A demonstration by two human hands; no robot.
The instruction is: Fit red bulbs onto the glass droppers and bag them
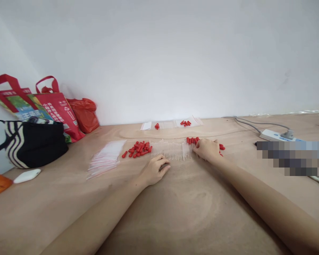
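Observation:
A row of thin clear tubes (pixel 170 149) lies side by side on the wooden table. At its right end several tubes carry red rubber bulbs (pixel 191 140), making droppers. My right hand (pixel 206 148) is pinched on a dropper at that end; its fingers partly hide the tube. My left hand (pixel 156 170) rests on the table just in front of the row, thumb and fingers apart, holding nothing. Loose red bulbs (pixel 139 148) are heaped left of the tubes. A few more red bulbs (pixel 221 147) show just beyond my right hand.
Clear zip bags (pixel 106 157) lie fanned at the left. Near the wall are another bag (pixel 146 125), tubes (pixel 167 124) and red bulbs (pixel 185 123). A black bag (pixel 42 141), shopping bags (pixel 60 109) and a white case (pixel 27 175) stand left; a power strip (pixel 271 134) lies right.

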